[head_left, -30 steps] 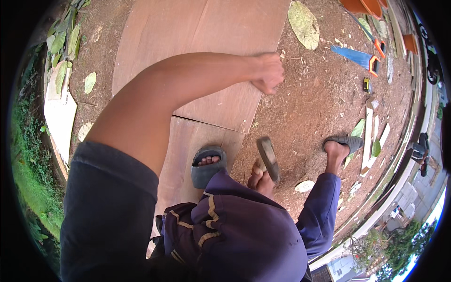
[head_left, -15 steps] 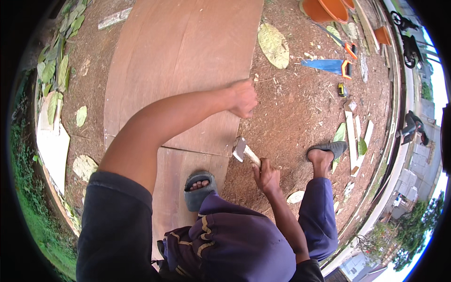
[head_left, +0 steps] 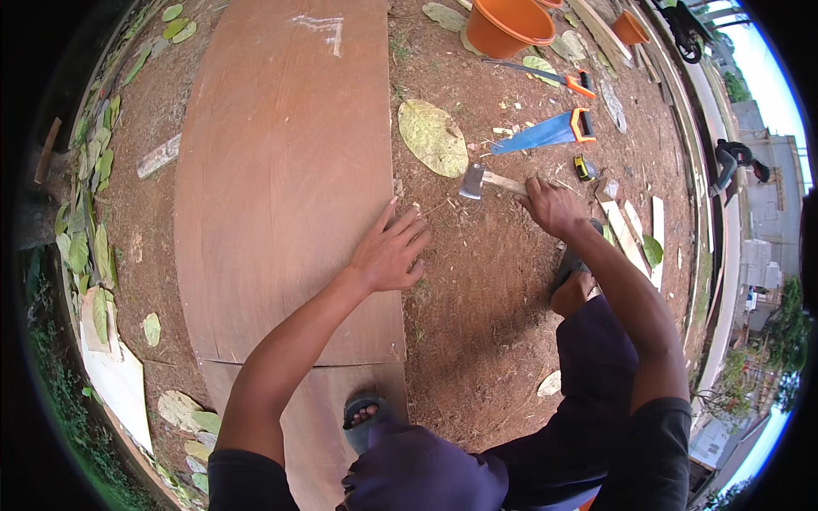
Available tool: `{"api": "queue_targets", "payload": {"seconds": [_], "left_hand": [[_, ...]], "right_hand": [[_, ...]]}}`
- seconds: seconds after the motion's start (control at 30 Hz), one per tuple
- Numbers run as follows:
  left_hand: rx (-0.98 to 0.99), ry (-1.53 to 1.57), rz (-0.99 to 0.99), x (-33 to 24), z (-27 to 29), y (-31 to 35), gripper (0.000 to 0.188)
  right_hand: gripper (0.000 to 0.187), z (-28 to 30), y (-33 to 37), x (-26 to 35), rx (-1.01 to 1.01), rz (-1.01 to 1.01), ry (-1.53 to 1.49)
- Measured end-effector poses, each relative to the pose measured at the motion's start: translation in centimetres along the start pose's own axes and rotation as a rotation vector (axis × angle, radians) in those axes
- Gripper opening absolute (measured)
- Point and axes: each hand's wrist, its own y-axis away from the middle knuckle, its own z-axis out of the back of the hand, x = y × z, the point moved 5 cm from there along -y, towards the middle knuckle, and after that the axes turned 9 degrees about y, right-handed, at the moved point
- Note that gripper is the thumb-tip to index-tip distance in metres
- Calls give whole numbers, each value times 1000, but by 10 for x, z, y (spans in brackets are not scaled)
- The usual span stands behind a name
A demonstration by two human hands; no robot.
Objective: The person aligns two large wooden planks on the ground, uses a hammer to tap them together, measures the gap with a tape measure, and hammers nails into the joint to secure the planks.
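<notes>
My left hand (head_left: 394, 249) is open, its fingers spread over the right edge of a long brown plywood sheet (head_left: 273, 170). Nothing is visible in its fingers. To the right, my right hand (head_left: 554, 207) grips the handle end of a hatchet (head_left: 504, 182). The hatchet's metal head points left, low over the bare soil or resting on it; I cannot tell which. A large yellowish leaf (head_left: 433, 138) lies just beyond the head. Farther right are a blue-bladed handsaw (head_left: 545, 134) and a yellow and black tape measure (head_left: 584, 168).
A second saw (head_left: 545, 75) with an orange handle lies near an orange bucket (head_left: 509, 27). Wood offcuts (head_left: 626, 234) lie beside my right foot. My sandalled left foot (head_left: 365, 416) stands on another plywood piece (head_left: 315, 426). At far right is another person (head_left: 734, 163).
My left hand has gone from a fist to spread fingers at the sheet's edge. My right hand has carried the hatchet away from me and rightward, toward the saws. The view has shifted.
</notes>
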Motion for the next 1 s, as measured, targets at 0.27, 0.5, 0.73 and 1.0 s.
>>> {"api": "queue_targets", "payload": {"seconds": [0.27,0.5,0.73,1.0], "left_hand": [[5,30,115,2,-1,-14,63],[118,-83,284,9,-7,-21,63],[210,-327,504,5,-4,5,60],[-126,-301,1091,-80,42,4,66]], "right_hand": [[31,9,-135,-70,-303,342,126],[27,93,-274,-181,-639,267,-37],[25,117,-444,-259,-356,66,-266],[19,66,-543,-227,-276,381,-9]]}}
